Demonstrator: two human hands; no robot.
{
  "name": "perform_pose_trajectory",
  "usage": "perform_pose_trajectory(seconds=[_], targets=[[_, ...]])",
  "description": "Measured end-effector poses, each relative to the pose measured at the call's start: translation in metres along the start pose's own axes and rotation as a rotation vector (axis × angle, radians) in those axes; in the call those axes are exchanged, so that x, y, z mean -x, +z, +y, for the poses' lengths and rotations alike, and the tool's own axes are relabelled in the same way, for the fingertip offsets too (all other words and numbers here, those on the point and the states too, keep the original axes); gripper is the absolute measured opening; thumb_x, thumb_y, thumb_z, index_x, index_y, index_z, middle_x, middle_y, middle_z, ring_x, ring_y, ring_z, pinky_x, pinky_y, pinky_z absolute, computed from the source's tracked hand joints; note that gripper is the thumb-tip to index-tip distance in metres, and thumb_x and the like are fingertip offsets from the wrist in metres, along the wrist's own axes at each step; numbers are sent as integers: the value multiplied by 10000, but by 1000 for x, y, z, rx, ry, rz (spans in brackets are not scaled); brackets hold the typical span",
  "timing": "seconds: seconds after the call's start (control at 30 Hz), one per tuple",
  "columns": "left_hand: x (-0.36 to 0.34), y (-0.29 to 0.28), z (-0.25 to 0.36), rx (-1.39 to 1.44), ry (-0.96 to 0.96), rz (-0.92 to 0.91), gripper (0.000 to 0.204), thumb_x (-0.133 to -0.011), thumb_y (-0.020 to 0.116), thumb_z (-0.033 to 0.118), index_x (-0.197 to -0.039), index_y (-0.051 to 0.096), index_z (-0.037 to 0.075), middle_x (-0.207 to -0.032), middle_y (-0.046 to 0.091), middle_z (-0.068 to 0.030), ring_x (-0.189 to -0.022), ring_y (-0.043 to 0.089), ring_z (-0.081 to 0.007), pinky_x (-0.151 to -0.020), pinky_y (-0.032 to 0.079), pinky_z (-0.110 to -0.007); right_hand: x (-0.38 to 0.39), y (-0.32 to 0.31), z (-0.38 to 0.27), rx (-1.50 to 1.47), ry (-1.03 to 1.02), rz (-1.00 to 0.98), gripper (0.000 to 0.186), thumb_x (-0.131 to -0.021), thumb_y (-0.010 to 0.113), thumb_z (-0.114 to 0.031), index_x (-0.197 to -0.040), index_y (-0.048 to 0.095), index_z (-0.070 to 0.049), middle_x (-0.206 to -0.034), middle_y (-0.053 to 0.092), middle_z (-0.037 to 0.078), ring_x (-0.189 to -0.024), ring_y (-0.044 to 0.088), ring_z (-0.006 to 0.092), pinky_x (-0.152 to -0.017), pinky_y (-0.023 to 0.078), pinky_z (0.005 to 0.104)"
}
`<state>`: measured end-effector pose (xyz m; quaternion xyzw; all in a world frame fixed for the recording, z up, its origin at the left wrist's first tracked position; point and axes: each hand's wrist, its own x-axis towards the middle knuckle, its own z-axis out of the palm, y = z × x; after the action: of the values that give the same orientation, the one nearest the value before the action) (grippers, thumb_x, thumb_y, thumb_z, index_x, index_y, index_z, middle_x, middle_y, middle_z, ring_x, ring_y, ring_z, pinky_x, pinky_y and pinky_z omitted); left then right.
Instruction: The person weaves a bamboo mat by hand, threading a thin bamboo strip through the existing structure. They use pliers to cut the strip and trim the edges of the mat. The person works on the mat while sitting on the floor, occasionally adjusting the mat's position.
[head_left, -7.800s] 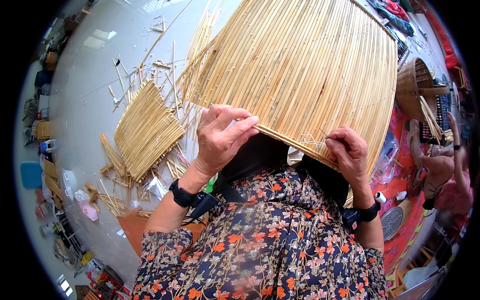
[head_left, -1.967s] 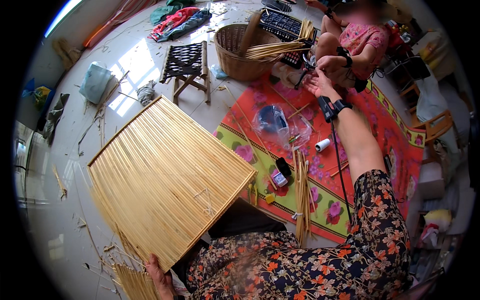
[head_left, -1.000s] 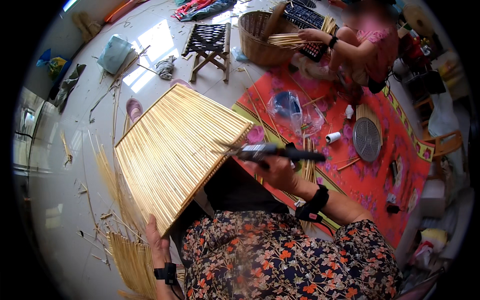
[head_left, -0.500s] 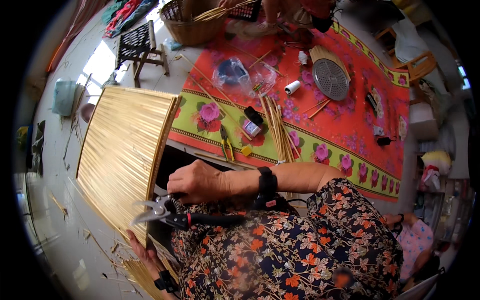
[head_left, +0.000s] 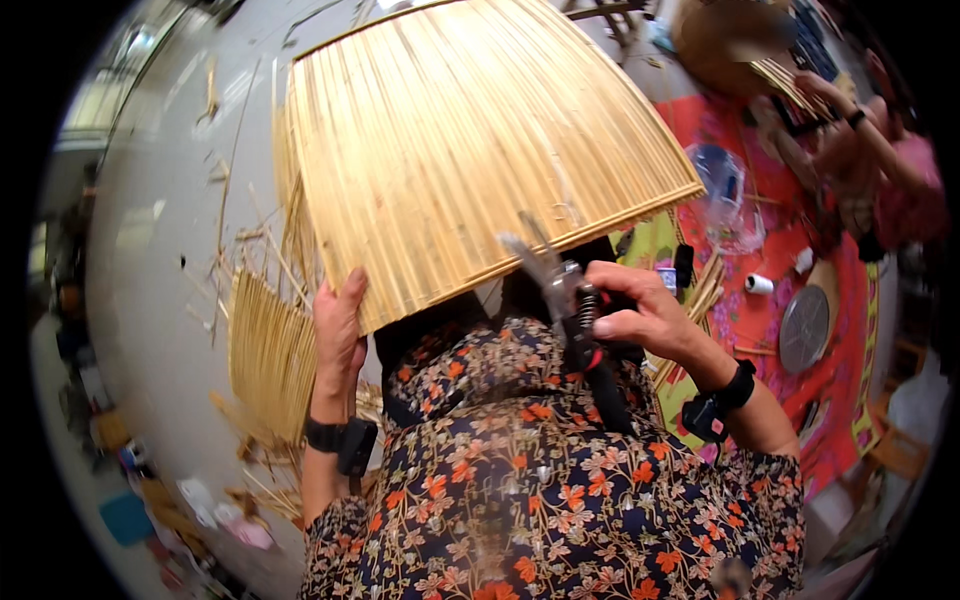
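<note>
A large flat panel of pale, close-set bamboo strips [head_left: 450, 150] stretches out in front of my lap. My left hand [head_left: 342, 322] grips its near left corner, with the thumb on top. At the near edge, right of the middle, my right hand [head_left: 645, 308] is closed around black-handled pruning shears [head_left: 577, 318]. Their blades are parted and point up toward the panel's edge, blurred by motion; I cannot tell whether they touch it.
A smaller slatted bamboo panel [head_left: 265, 350] lies on the left amid scattered offcuts. On the right, a red floral mat [head_left: 740, 335] holds a white thread spool [head_left: 759, 285], a grey perforated disc [head_left: 806, 330] and a stick bundle [head_left: 706, 288]. Another person's hand [head_left: 822, 88] is near a basket [head_left: 715, 45].
The panel has swung from my left to in front of me, and my view has turned left. My right hand and the shears now sit at its right near edge.
</note>
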<state>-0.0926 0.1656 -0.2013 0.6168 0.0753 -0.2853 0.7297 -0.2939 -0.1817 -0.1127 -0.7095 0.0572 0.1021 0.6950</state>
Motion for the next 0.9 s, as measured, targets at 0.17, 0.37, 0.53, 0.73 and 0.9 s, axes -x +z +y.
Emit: perform_pose_trajectory(seconds=[0.17, 0.37, 0.53, 0.73, 0.9], targets=[[1, 24, 9, 32, 66, 18, 454, -1007, 716, 192, -1345, 543, -57, -1229, 708, -139, -1053, 724, -181, -907, 607, -321, -4, 10, -8, -335, 126, 17, 518, -833, 745, -371, -1168, 622, 4, -1033, 498, -6, -935, 515, 99, -839, 424, 245], [-10, 28, 7, -46, 65, -5, 460, -1012, 714, 246, -1314, 577, -72, -1208, 719, -145, -1018, 730, -175, -898, 603, -316, -6, 29, -37, 360, 23, -123, 1141, -607, 954, -576, -1435, 467, 39, -1202, 562, 175, -1169, 570, 322, -1009, 466, 421], [5, 33, -2, -81, 12, 31, 471, -1025, 696, 271, -1325, 578, -72, -1213, 719, -138, -1027, 721, -162, -912, 588, -309, -2, 37, -40, 156, 201, -214, 1102, -641, 950, -461, -1479, 444, 45, -1316, 568, 179, -1202, 565, 304, -1041, 459, 431], [23, 48, 10, -76, -18, 25, 460, -1027, 700, 269, -1313, 576, -69, -1229, 703, -126, -1062, 675, -149, -947, 545, -299, -3, 12, -8, -735, 296, -86, 1214, -607, 947, -409, -1575, 343, 6, -1419, 567, 177, -1370, 534, 302, -1231, 332, 435], [34, 56, -1, -101, 43, 27, 511, -1024, 704, 318, -1336, 560, -61, -1244, 695, -117, -1094, 657, -153, -976, 526, -299, -11, 18, 6, -1114, 315, 6, 1138, -686, 835, -470, -1584, 330, 15, -1447, 552, 200, -1352, 550, 336, -1208, 367, 546]])
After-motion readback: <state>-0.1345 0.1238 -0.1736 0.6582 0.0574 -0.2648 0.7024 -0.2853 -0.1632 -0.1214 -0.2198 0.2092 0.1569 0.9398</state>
